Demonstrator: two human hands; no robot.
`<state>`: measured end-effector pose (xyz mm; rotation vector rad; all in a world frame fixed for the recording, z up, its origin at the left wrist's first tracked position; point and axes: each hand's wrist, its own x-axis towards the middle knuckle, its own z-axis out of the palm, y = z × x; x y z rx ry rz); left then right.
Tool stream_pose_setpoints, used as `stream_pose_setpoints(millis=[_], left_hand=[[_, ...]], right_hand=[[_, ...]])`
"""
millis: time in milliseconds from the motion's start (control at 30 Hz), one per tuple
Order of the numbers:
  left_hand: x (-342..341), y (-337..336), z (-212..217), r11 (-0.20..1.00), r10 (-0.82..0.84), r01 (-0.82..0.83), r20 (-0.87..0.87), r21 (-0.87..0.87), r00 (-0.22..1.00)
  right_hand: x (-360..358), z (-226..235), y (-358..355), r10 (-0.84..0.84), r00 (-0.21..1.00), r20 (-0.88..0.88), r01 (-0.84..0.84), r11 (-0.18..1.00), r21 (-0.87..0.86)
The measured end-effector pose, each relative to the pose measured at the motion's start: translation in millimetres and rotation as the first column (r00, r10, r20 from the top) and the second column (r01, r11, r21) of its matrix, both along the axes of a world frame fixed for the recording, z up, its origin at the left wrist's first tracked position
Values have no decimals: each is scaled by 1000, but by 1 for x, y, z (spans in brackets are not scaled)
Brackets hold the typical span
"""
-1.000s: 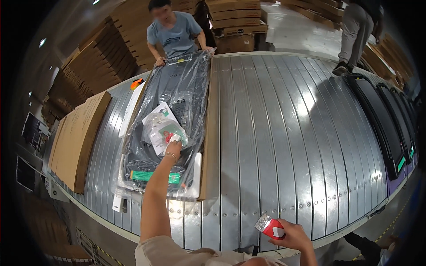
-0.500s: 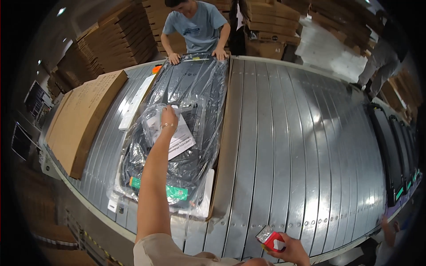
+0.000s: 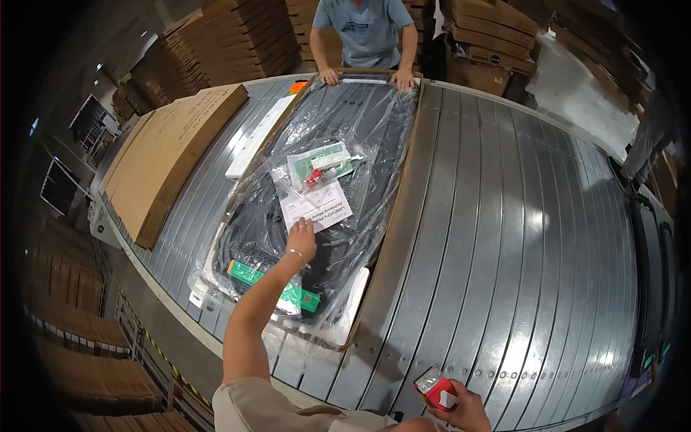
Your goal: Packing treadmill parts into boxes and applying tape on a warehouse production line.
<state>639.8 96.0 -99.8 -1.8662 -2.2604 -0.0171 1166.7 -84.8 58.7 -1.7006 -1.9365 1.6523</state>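
Now left hand (image 3: 301, 240) touching white leaflet (image 3: 315, 206), plastic-bagged.

table (image 3: 518, 237): ribbed glossy metal | wrap (image 3: 360, 129): shiny clear plastic | box (image 3: 173, 155): matt cardboard

Left arm: bare, stretched forward and slightly right from the lower edge, elbow nearly straight. Thin bracelet at the wrist. Left hand (image 3: 301, 239): palm down, fingers together and extended, tips pressed flat on a surface. Right hand (image 3: 466, 410): low at the bottom edge, close to the body, fingers curled shut in a grip, thumb side up; forearm mostly out of view
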Motion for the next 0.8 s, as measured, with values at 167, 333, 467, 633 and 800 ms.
stream_pose_setpoints(millis=[167, 333, 467, 633, 800], left_hand=[[-13, 31, -13, 970, 14, -23, -38, -242, 999], [-47, 26, -12, 962, -92, 97, 32, -254, 995], [-89, -24, -7, 898, -351, 371, 122, -237, 928], [-134, -70, -8, 792, -519, 557, 204, -250, 830], [-132, -72, -1, 795, -450, 493, 200, -354, 870]], right_hand=[[2, 19, -20, -30, 994, 107, 33, 999, -22], [-11, 16, -45, 2, 992, 128, 0, 1000, -15], [-40, -2, -63, 85, 980, 180, -126, 966, 228], [-119, 0, -84, 60, 987, 151, -99, 959, 265], [-234, 3, -107, 29, 990, 141, -66, 963, 263]])
